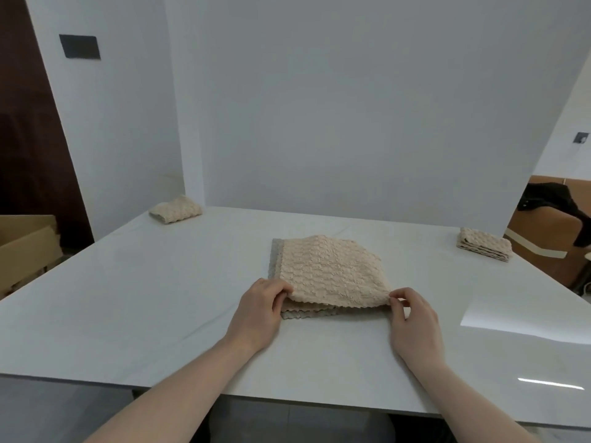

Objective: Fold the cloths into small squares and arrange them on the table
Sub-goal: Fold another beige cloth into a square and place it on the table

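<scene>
A: Any writing, a brand or a label to read?

B: None that I can make out. The dark plate on the wall at upper left is plain, and the small fitting on the far right wall is too small to tell.

A: Where is the cloth being worked on?

B: The beige cloth lies in the middle of the white table, already doubled over, with a grey underside showing along its left edge. Its near edge sits right between the two hands.

A: And the hands?

B: The left hand pinches the near left corner, fingers curled over the top layer and lifting it a little off the layers below. The right hand pinches the near right corner between thumb and fingertips. Both are closed on the fabric, with the forearms reaching in from the near table edge.

A: Other cloths?

B: Two folded ones. One folded cloth rests at the far left corner of the table, by the wall. The other folded square sits near the far right edge. Both lie well apart from the hands.

A: Anything off the table?

B: A cardboard box at left, and a dark garment draped over brown furniture at right.
</scene>
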Demonstrator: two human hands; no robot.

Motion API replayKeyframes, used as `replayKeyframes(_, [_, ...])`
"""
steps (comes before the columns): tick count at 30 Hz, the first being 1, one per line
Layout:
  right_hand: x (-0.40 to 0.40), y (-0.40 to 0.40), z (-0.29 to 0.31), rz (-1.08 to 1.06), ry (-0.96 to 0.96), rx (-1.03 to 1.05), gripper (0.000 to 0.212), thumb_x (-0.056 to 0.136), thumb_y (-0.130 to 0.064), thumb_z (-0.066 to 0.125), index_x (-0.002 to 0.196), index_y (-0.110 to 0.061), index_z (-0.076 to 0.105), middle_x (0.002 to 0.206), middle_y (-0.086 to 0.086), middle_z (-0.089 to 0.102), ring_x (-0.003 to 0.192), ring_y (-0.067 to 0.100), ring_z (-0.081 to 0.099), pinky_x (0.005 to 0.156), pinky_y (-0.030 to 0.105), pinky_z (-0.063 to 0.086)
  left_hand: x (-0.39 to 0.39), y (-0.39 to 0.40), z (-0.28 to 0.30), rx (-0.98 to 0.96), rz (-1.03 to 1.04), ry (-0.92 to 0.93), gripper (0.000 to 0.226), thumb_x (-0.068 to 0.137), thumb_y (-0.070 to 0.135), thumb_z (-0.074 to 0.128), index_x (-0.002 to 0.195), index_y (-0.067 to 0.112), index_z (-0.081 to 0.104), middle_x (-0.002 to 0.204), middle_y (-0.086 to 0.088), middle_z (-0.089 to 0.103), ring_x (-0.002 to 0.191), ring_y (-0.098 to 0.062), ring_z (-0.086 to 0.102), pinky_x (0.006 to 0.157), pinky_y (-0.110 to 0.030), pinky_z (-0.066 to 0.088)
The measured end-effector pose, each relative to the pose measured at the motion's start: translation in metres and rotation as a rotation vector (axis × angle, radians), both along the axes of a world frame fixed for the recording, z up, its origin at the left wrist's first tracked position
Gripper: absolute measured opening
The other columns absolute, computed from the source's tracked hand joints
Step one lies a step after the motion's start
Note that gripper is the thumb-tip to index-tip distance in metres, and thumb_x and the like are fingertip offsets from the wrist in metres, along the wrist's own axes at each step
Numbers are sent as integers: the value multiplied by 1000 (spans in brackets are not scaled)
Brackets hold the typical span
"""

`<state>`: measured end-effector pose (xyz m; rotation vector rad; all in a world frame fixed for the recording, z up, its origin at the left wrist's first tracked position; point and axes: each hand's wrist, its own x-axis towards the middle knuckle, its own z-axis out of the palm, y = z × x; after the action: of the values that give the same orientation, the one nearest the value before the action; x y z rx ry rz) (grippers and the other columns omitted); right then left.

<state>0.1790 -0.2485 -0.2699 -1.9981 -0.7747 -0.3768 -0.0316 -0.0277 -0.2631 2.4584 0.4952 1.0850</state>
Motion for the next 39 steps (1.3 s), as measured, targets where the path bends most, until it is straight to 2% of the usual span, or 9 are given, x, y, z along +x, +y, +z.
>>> replayKeyframes(6, [-4,-1,1,23,-29,17,19,96,-6,59,98,-25,61,90,-4,67,87,20,62,78,38,48,-3,-6,3,128,-1,-79,23,97,-3,53,104,17,59,98,12,56,84,-7,55,77,-17,47])
replayKeyframes(10, [-10,-4,3,50,-16,25,28,92,-3,59,101,-29,62,99,-7,64,92,13,63,86,31,49,-1,-8,3,225,-32,-65,35,88,-12,59,109,15,63,105,9,58,89,-6,57,84,-13,47])
replayKeyframes(15, [-24,-10,11,80,35,-25,46,82,2,62,110,-34,65,113,-10,59,103,3,56,96,22,42,-8,-24,11,242,-56,-2,42,83,-13,59,108,20,65,109,14,56,94,-5,57,83,-21,52])
replayKeyframes(20, [-23,-25,38,49,5,84,39,88,3,65,100,-35,69,102,-8,65,107,15,61,94,28,43,-11,-40,72,104,-41,-154,27,89,-3,64,102,20,70,102,16,58,94,-2,60,87,-20,51])
replayKeyframes(25, [-34,-36,120,54,-89,284,37,89,3,59,102,-29,71,95,-4,69,92,16,63,91,35,49,-28,-48,156,108,-4,-256,12,93,12,67,94,23,67,93,16,55,79,-6,57,75,-25,49])
replayKeyframes(28, [-47,-44,172,96,-105,397,27,92,-7,60,102,-29,72,89,-7,70,89,16,63,83,32,50,-45,-59,197,111,4,-332,11,99,20,63,90,27,61,88,15,55,74,-5,55,68,-20,43])
replayKeyframes(30, [-56,-52,198,130,-112,450,15,96,-19,63,100,-30,71,88,-8,70,85,13,63,76,27,48,-57,-64,217,74,16,-355,19,102,29,58,83,27,57,76,12,57,66,-9,53,62,-28,43])
replayKeyframes(34, [-67,-64,220,163,-135,427,11,97,-22,62,100,-27,72,85,-12,71,80,5,63,69,19,46,-76,-66,231,26,87,-304,37,103,43,51,73,22,54,63,4,56,57,-15,52,59,-37,45])
replayKeyframes(39, [-65,-65,199,167,-52,262,8,96,-26,66,91,-30,70,80,-12,71,78,-3,63,65,9,44,-81,-58,210,17,224,-32,47,98,50,53,62,19,52,59,5,55,63,-17,54,62,-34,46])
